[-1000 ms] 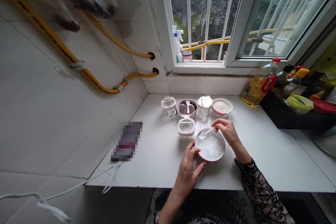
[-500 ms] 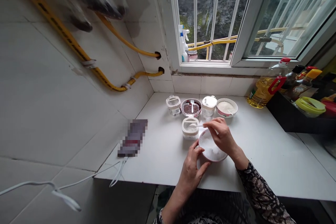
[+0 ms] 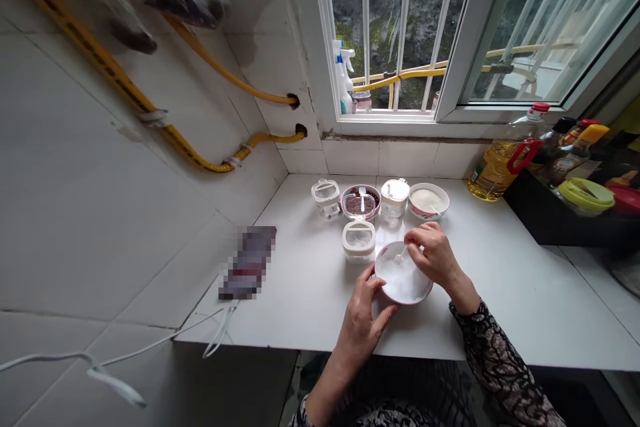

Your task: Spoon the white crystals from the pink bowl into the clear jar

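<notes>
A bowl (image 3: 407,302) of white grains stands near the counter's front edge. My left hand (image 3: 364,313) grips its left rim and side between thumb and fingers. Pinched in my right hand (image 3: 435,255) is a small white spoon (image 3: 399,258), its tip inside the bowl over the white grains. Just left of the bowl is a clear jar (image 3: 359,252) with its lid raised at the back and some white stuff inside. Behind it stand a bowl of dark red contents (image 3: 361,201) with a white spoon, and a second lidded jar (image 3: 395,200).
Another jar (image 3: 326,199) and a bowl of pale grains (image 3: 429,201) stand along the back. An oil bottle (image 3: 493,167) and a black box of bottles (image 3: 530,210) occupy the right. A blurred dark object (image 3: 249,263) and a white cable (image 3: 220,333) lie at left.
My right hand has moved the spoon from above the open jar rightward into the bowl. The left hand keeps its hold on the bowl. The view has shifted slightly.
</notes>
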Motion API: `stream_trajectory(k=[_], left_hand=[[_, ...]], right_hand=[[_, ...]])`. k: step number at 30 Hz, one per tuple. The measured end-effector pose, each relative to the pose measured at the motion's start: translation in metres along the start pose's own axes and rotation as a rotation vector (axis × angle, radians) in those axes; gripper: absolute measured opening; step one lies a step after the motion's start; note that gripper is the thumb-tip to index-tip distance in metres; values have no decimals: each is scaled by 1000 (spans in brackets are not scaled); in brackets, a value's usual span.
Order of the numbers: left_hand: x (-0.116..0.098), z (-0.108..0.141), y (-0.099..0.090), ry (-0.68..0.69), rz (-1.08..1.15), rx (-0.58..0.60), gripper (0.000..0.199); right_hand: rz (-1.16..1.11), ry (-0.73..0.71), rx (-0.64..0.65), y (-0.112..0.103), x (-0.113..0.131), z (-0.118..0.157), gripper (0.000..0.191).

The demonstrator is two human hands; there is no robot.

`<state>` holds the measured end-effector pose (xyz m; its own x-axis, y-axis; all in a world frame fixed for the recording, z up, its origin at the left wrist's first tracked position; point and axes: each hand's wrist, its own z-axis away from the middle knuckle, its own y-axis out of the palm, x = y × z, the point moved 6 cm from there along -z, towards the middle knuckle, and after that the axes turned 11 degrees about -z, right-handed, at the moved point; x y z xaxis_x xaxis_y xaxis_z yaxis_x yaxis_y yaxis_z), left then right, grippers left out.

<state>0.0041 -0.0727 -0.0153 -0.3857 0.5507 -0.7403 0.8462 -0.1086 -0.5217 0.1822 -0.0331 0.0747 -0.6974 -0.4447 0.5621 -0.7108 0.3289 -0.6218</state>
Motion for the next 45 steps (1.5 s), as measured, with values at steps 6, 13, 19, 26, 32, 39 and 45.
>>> stream_trajectory(k=[6,13,19,26,32,39,45], left_hand=[[2,1,1,-7,28,8,34],[1,1,1,13,3,-3,37],[1,1,1,15,4,0,37],[4,2,3,2,11,18,38],[3,1,3,-1,36,21,36],[4,2,4,-2,3,28,36],[7,3,5,1,8,13,36]], right_hand=[[-65,84,59,11,-6,2,20],[-186,258,-69,-4,-23,1,21],[-208,264,-57,-1,-22,0,21],[-330,326,-72,-2,-21,1,20],[-616,516,-138,0,-34,2,17],[-464,157,-211,7,8,-7,17],[-208,-164,-139,8,34,-7,22]])
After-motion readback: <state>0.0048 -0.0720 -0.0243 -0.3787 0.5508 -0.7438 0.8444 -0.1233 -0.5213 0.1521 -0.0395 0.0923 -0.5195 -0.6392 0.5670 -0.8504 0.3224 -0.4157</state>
